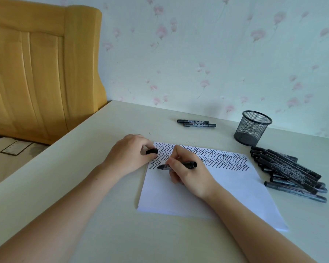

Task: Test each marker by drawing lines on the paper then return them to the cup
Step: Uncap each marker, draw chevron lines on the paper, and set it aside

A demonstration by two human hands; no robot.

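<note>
The marker (179, 165) lies nearly level across the upper left of the paper (198, 196), its long axis running left to right, tip at the left by the lowest zigzag row, butt end pointing right. The right hand (188, 171) pinches its barrel near the tip. Just left, the left hand (130, 154) curls round the cap (152, 151) at the paper's corner, close to the tip, so recapping looks a short move. The cup (252, 128) stands well apart to the right, apparently empty.
</note>
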